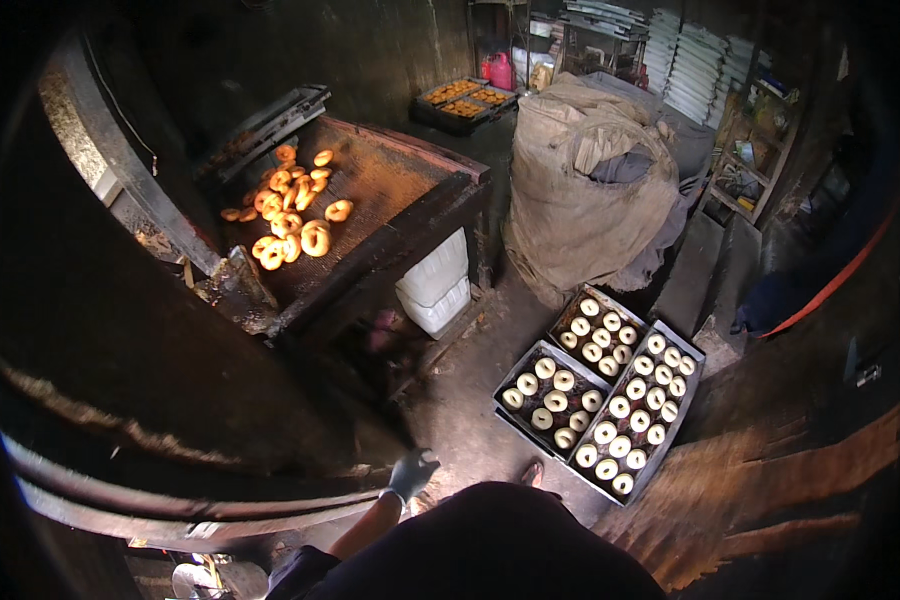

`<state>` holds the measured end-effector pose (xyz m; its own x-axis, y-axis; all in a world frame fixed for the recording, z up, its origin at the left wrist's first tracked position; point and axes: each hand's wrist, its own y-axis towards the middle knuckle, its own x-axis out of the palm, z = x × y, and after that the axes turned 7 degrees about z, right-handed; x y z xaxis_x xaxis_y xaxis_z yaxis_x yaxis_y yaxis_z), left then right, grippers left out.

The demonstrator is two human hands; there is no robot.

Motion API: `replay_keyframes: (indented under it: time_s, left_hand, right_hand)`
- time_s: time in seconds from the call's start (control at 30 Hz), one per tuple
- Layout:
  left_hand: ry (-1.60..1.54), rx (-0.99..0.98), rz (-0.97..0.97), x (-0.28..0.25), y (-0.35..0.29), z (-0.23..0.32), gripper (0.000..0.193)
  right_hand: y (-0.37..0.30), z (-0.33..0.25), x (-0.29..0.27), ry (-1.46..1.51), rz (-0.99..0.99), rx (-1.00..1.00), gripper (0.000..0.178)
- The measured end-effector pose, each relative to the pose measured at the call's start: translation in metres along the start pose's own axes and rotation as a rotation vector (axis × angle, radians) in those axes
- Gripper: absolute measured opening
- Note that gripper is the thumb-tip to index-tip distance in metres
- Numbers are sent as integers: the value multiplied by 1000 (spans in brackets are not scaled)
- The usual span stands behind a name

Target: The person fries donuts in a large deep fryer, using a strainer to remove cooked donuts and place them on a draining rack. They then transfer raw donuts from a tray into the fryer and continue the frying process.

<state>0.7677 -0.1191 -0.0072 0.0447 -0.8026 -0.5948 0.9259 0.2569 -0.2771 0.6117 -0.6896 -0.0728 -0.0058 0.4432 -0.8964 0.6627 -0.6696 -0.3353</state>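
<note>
My left hand (411, 474) wears a grey glove and hangs low at the front, left of my dark clothing. Its fingers are small and partly turned from sight, so I cannot make out whether they grip anything. No part of my right hand shows. Ahead and to the right, black trays (531, 430) on the floor hold pale, ring-shaped dough pieces (620, 407) in rows. Golden-brown baked rings (315, 238) lie heaped on a mesh-topped, wood-framed table (390, 190) at the far left.
A large cloth-covered bulk (582, 200) stands behind the floor trays. White containers (436, 285) sit beneath the table's edge. More trays of browned pieces (463, 100) rest at the back, near a pink jug (500, 71). Wooden shelving (756, 150) lines the right.
</note>
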Motion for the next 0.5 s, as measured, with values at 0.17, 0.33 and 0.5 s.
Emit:
replay_keyframes:
  time_s: [0.17,0.33,0.5]
  left_hand:
    - [-111,-96,98,17,96,86,43]
    - [-13,120,297,-11,196,205,36]
    - [-106,171,580,-76,296,263,29]
  right_hand:
    - [91,-22,-2,-116,-52,-8,13]
    - [261,-103,2,-399,81,-410,13]
    - [406,-451,-54,192,356,-1121,12]
